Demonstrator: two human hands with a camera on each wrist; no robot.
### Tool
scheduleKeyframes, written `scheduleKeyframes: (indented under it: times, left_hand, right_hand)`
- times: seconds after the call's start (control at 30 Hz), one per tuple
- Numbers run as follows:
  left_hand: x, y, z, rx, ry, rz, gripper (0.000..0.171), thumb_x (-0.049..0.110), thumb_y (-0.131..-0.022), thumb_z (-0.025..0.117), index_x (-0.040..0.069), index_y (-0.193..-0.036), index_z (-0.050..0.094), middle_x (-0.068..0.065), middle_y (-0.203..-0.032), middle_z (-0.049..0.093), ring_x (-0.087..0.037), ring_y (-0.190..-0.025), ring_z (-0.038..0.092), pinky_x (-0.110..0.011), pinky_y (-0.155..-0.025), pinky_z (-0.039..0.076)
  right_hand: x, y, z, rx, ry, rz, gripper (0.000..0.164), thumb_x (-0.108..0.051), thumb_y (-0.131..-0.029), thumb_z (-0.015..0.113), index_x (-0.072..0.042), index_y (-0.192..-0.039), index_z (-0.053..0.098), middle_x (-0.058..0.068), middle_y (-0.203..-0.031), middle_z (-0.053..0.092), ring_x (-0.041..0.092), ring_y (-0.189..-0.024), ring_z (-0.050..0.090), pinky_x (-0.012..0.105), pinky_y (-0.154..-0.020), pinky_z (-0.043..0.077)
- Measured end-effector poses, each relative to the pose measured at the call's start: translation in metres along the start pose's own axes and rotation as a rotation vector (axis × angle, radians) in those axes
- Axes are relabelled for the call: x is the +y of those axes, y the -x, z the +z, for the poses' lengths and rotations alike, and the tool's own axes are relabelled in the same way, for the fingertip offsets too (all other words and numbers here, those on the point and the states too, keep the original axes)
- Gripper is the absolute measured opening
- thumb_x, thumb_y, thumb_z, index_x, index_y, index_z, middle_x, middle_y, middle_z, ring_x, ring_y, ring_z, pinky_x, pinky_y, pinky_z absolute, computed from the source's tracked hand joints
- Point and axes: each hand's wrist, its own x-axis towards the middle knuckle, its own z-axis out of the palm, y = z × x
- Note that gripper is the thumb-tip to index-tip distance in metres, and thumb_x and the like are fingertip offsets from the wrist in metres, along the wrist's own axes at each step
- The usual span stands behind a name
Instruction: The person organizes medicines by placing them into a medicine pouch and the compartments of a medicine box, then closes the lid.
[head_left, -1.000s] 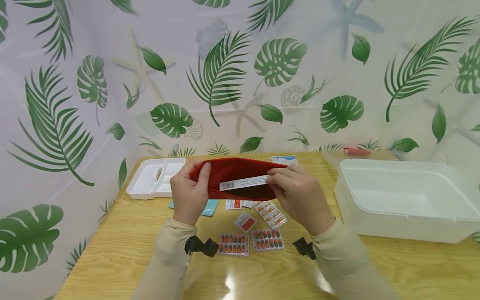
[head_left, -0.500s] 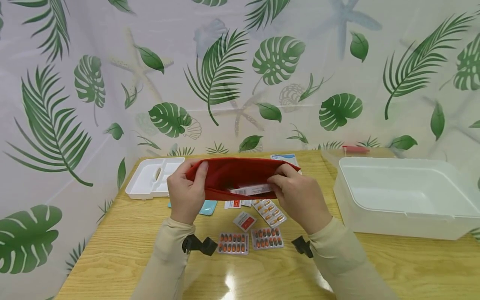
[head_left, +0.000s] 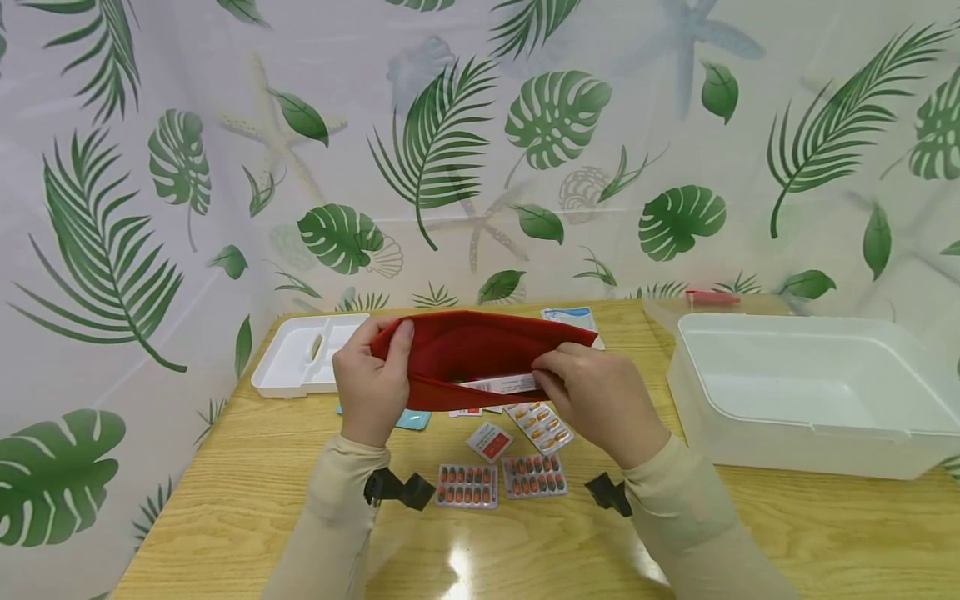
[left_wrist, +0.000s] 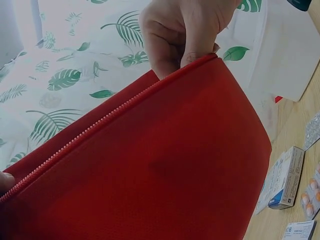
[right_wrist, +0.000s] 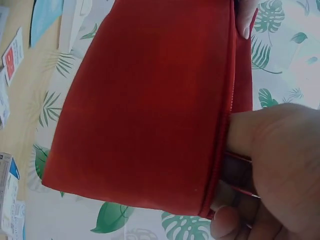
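Note:
A red zip pouch is held up over the table with its mouth open towards me. My left hand pinches its left end, thumb on the near side of the rim. A slim white box with printed text and a barcode lies in the mouth, partly hidden by the pouch's near wall. My right hand has its fingers in the right end of the mouth, holding the box's right end. In the right wrist view the zip edge and pouch wall hide those fingertips.
Below lie capsule blister packs, a yellow-capsule pack, a small red-and-white box and a light-blue packet. A white tray stands left, a large translucent bin right. Another packet lies behind the pouch.
My right hand has lowered the slim box deeper into the pouch, so less of it shows. The pouch's near rim has dropped slightly. My left hand keeps its pinch.

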Motion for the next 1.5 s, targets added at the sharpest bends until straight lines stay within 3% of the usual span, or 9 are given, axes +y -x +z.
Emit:
scheduleKeyframes:
  times: [0.13, 0.33, 0.53, 0.73, 0.87, 1.03, 1.13, 1.3, 1.5]
  left_hand:
    - [-0.002, -0.002, -0.003, 0.016, 0.0, -0.024, 0.02, 0.022, -0.094, 0.064, 0.003, -0.093, 0.07, -0.009, -0.086, 0.071, -0.019, -0.072, 0.068, -0.025, -0.061, 0.056]
    - [-0.001, -0.007, -0.011, 0.067, -0.027, -0.064, 0.022, 0.022, -0.094, 0.063, 0.0, -0.094, 0.069, -0.011, -0.087, 0.07, -0.022, -0.072, 0.066, -0.024, -0.062, 0.056]
    - [-0.009, -0.012, -0.021, 0.117, -0.047, -0.109, 0.027, 0.026, -0.094, 0.062, 0.001, -0.099, 0.069, -0.01, -0.092, 0.07, -0.02, -0.077, 0.065, -0.025, -0.063, 0.056]
    - [-0.011, -0.017, -0.029, 0.149, -0.032, -0.155, 0.028, 0.029, -0.094, 0.062, 0.002, -0.1, 0.07, -0.009, -0.097, 0.069, -0.019, -0.083, 0.064, -0.026, -0.066, 0.056]
    - [-0.012, -0.017, -0.032, 0.174, -0.031, -0.201, 0.029, 0.03, -0.094, 0.062, 0.003, -0.101, 0.069, -0.007, -0.098, 0.068, -0.018, -0.085, 0.063, -0.029, -0.067, 0.057]
    - [-0.012, -0.018, -0.035, 0.229, -0.026, -0.255, 0.032, 0.032, -0.093, 0.063, 0.002, -0.105, 0.069, -0.007, -0.101, 0.068, -0.018, -0.088, 0.063, -0.038, -0.071, 0.058]
    - [-0.013, -0.019, -0.037, 0.264, -0.017, -0.279, 0.033, 0.032, -0.093, 0.063, 0.002, -0.105, 0.068, -0.006, -0.103, 0.068, -0.019, -0.09, 0.063, -0.041, -0.073, 0.057]
    - [-0.014, -0.023, -0.04, 0.318, -0.003, -0.28, 0.032, 0.031, -0.093, 0.063, 0.001, -0.101, 0.068, -0.005, -0.1, 0.068, -0.018, -0.088, 0.063, -0.035, -0.071, 0.057]
    - [-0.013, -0.026, -0.043, 0.355, 0.028, -0.286, 0.03, 0.029, -0.093, 0.064, -0.001, -0.096, 0.067, -0.005, -0.097, 0.068, -0.019, -0.087, 0.063, -0.03, -0.071, 0.056]
  right_hand:
    - [0.002, -0.001, -0.001, 0.058, -0.101, -0.012, 0.007, -0.016, -0.083, 0.075, -0.011, -0.088, 0.073, 0.0, -0.082, 0.07, 0.016, -0.073, 0.064, 0.034, -0.061, 0.054]
    - [0.007, -0.003, -0.007, 0.223, -0.271, 0.018, 0.01, -0.011, -0.084, 0.072, -0.008, -0.094, 0.073, 0.002, -0.089, 0.069, 0.013, -0.075, 0.059, 0.03, -0.059, 0.05]
    - [0.021, -0.005, -0.01, 0.385, -0.255, 0.079, 0.009, -0.007, -0.084, 0.072, -0.004, -0.092, 0.073, 0.003, -0.078, 0.067, 0.01, -0.067, 0.056, 0.031, -0.056, 0.048]
    - [0.033, -0.004, -0.012, 0.416, -0.259, 0.154, 0.005, -0.004, -0.084, 0.071, -0.004, -0.088, 0.073, 0.001, -0.074, 0.063, 0.009, -0.066, 0.053, 0.021, -0.055, 0.041]
    - [0.038, -0.003, -0.008, 0.353, -0.255, 0.203, 0.005, -0.007, -0.086, 0.07, -0.004, -0.088, 0.073, 0.001, -0.074, 0.064, 0.009, -0.066, 0.054, 0.017, -0.055, 0.04]
    - [0.042, -0.001, 0.003, 0.211, -0.237, 0.286, 0.008, -0.011, -0.088, 0.069, -0.005, -0.091, 0.073, 0.001, -0.076, 0.066, 0.011, -0.067, 0.057, 0.024, -0.056, 0.046]
    - [0.042, -0.001, 0.015, 0.091, -0.257, 0.335, 0.012, -0.015, -0.09, 0.067, -0.006, -0.094, 0.073, 0.001, -0.08, 0.068, 0.013, -0.07, 0.059, 0.03, -0.06, 0.049]
    - [0.036, -0.014, 0.035, -0.173, -0.324, 0.414, 0.022, -0.024, -0.092, 0.065, -0.006, -0.104, 0.071, 0.003, -0.091, 0.07, 0.017, -0.081, 0.063, 0.037, -0.071, 0.052]
    - [0.024, -0.038, 0.068, -0.421, -0.365, 0.441, 0.031, -0.029, -0.093, 0.063, -0.005, -0.111, 0.069, 0.005, -0.097, 0.068, 0.018, -0.084, 0.061, 0.037, -0.076, 0.052]
